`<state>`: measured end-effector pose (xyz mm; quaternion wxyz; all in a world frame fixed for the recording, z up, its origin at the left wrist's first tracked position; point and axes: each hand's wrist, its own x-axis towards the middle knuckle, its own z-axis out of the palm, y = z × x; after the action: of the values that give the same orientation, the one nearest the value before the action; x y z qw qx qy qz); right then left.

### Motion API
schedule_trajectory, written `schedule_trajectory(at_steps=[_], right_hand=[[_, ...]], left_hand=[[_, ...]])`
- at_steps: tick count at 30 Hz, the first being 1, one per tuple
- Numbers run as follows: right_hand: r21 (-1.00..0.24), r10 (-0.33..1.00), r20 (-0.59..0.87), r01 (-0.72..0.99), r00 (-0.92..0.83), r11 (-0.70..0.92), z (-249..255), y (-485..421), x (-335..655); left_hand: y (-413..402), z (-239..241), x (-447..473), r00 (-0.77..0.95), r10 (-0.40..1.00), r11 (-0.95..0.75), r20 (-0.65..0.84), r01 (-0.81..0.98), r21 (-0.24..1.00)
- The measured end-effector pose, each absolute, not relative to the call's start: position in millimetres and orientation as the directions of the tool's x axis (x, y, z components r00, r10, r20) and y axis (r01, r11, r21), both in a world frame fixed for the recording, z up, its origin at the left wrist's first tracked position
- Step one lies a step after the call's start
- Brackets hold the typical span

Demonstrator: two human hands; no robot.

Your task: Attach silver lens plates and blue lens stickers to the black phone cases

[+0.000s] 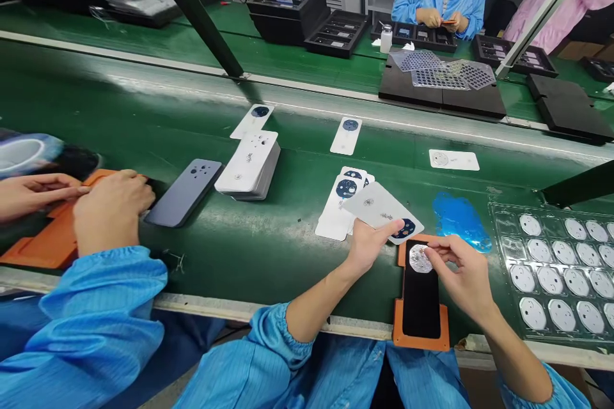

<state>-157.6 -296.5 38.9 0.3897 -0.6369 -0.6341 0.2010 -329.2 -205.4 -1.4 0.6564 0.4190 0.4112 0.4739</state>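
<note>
My left hand holds a white phone-shaped card, tilted, its dark blue round patch near my thumb. Just to the right, my right hand pinches a round white-and-silver disc over the top end of a black plate. That plate lies in an orange fixture at the table's front edge; whether the disc touches it I cannot tell. Beyond my left hand lie several overlapping white cards with blue round patches. Close to my right hand lies a crumpled blue film.
At right, a clear tray holds several white discs. A card stack, single cards and a grey phone back lie leftward. A co-worker's hands are at another orange fixture. Black trays stand behind the rail.
</note>
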Motion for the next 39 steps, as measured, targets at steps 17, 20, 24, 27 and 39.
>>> schedule_trajectory(at_steps=[17, 20, 24, 27, 39], right_hand=[[-0.62, 0.835, 0.515, 0.756, 0.191, 0.209, 37, -266, -181], [-0.626, 0.837, 0.516, 0.747, 0.183, 0.223, 38, -265, -180], [-0.634, 0.84, 0.509, 0.742, 0.187, 0.219, 37, -264, -181], [-0.631, 0.836, 0.511, 0.748, 0.198, 0.209, 35, -264, -183], [-0.678, 0.88, 0.387, 0.732, 0.274, 0.07, 32, -255, -178]], left_hand=[[-232, 0, -322, 0.391, 0.908, -0.072, 0.149, -0.205, 0.976], [-232, 1, -322, 0.389, 0.903, -0.09, 0.18, -0.24, 0.967], [-231, -2, -322, 0.4, 0.887, -0.134, 0.229, -0.253, 0.958], [-230, -7, -322, 0.422, 0.851, -0.244, 0.312, -0.208, 0.947], [-236, -15, -316, 0.365, 0.902, -0.19, 0.233, -0.15, 0.97]])
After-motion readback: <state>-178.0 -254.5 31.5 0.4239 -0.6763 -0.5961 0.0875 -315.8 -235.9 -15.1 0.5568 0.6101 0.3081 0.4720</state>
